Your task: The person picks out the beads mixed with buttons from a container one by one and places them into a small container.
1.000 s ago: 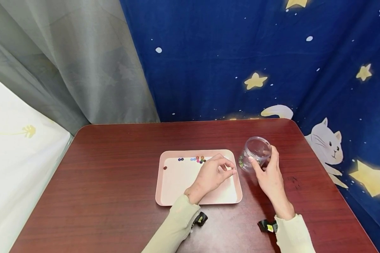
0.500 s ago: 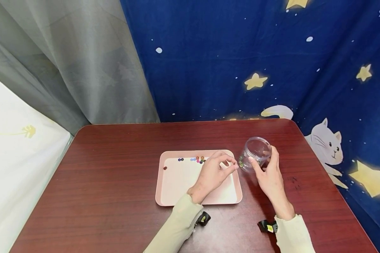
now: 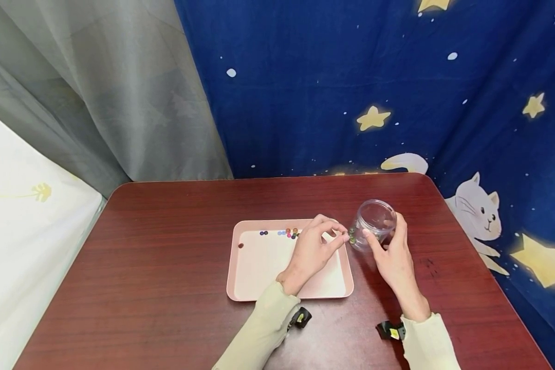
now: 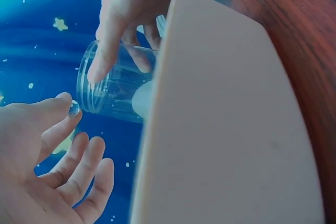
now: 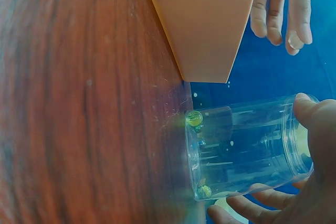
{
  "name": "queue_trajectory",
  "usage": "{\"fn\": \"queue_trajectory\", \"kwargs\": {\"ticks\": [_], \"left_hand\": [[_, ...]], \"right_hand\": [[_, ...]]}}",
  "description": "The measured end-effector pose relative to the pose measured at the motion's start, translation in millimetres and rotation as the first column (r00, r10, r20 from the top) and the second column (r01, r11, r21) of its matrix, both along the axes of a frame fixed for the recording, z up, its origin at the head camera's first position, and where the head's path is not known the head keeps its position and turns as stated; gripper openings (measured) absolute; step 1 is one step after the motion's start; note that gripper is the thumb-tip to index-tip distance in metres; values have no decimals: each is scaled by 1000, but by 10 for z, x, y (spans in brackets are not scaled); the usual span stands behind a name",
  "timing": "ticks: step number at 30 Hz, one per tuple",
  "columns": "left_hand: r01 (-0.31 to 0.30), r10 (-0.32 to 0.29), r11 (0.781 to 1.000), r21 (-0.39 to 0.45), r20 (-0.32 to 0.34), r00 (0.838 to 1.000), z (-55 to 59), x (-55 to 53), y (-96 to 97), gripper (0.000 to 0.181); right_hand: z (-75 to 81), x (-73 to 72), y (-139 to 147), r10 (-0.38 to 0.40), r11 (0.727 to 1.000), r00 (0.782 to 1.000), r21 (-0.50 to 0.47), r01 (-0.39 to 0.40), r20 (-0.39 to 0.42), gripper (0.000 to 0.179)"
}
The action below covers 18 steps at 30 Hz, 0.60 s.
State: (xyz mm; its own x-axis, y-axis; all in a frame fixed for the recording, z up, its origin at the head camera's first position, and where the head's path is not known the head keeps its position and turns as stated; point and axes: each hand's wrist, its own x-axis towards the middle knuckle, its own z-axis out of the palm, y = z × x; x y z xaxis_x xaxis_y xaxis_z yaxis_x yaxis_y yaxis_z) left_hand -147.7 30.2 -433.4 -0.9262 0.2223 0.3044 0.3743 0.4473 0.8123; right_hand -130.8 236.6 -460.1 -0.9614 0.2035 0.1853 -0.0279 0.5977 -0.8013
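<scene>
Nearest are the person's pale sleeves (image 3: 270, 324), with a black device (image 3: 300, 317) at the left wrist and another black device (image 3: 390, 331) at the right; each bears a small yellow patch, on which no writing can be read. Beyond, the left hand (image 3: 311, 252) reaches over the pink tray (image 3: 254, 280), thumb and index fingertip pinching a small bead (image 4: 73, 109) just beside the jar; the other three fingers are loosely bent and hold nothing. The bead seems clear in the left wrist view but darker from the head, so I cannot be sure of its colour. The right hand (image 3: 395, 262) grips the clear screw-neck jar (image 5: 247, 145), thumb on the threaded neck and fingers round the far side. The jar is uncapped and just right of the tray, its base apparently on the table, with yellow-green beads (image 5: 194, 118) at the bottom. I judge the step in hand to be a single bead's transfer into the jar; the next move calls for raising it over the rim, then parting the pinch while the jar is kept steady. In the tray, a brown bead (image 3: 240, 245) lies alone at the left, and a dark blue pair (image 3: 264, 233) and a mixed cluster (image 3: 292, 233) sit along the far side. No brand or label shows on jar or tray. Past the dark red wood-grain table (image 3: 166, 236) hang a grey curtain (image 3: 120, 103) and a blue star-print curtain (image 3: 305, 103), neither bearing lettering.
</scene>
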Motion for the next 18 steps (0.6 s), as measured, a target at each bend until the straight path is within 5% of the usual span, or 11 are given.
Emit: {"fn": "queue_trajectory", "kwargs": {"ticks": [18], "left_hand": [[-18, 18, 1000, 18, 3, 1000, 22, 16, 138, 13]], "right_hand": [[-5, 1, 15, -3, 1000, 1000, 10, 3, -12, 81]]}}
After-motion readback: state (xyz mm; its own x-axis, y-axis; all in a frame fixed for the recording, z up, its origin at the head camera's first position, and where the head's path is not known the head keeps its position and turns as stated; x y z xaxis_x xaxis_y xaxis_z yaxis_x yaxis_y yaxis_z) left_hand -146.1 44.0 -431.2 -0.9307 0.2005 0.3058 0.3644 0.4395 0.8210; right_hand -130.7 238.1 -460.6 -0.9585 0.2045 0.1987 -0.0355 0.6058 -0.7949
